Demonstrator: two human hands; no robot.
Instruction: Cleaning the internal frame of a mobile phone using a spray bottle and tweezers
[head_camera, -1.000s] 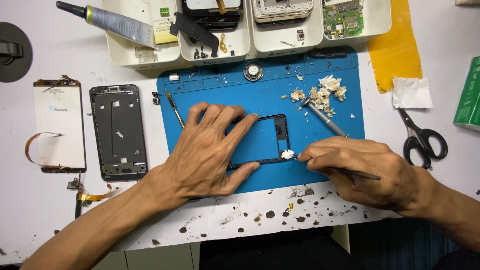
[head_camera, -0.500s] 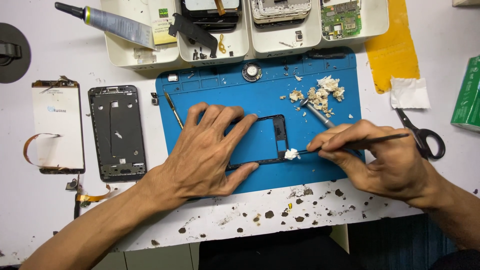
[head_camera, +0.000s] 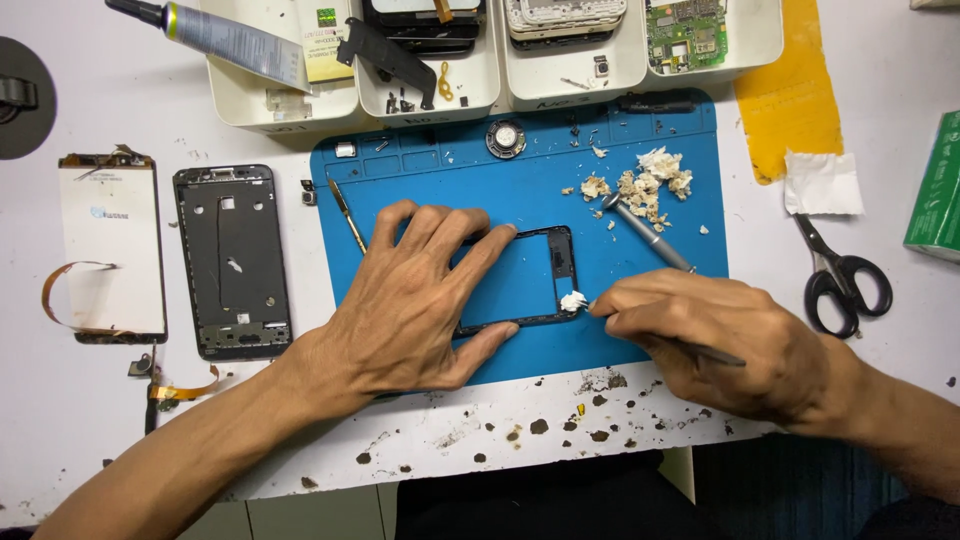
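A white, paint-flecked surface (head_camera: 500, 440) is seen from above, with a blue work mat (head_camera: 650, 250) laid on it. At the centre of the mat, the right hand (head_camera: 720, 340) is closed around a thin metal tool (head_camera: 700, 350), its tip pressed into a small white wad (head_camera: 573, 301) at the lower right corner of a black phone frame (head_camera: 555, 270). The left hand (head_camera: 410, 300) is spread flat over the frame's left part, fingers apart, pinning it to the mat.

Compared with half a second ago, the tool has been lowered from a raised slant to lie nearly hidden under the right hand, and the hand has been drawn closer to the wad; wiping or scraping at that corner appears to be under way.

The frame is a thin, open black rectangle through which the mat shows.

Further out, a grey screwdriver (head_camera: 650, 232) and white scraps (head_camera: 655, 180) lie on the mat, scissors (head_camera: 840, 275) to the right, a second frame (head_camera: 232, 262) and screen panel (head_camera: 108, 245) to the left, white trays (head_camera: 430, 90) behind.
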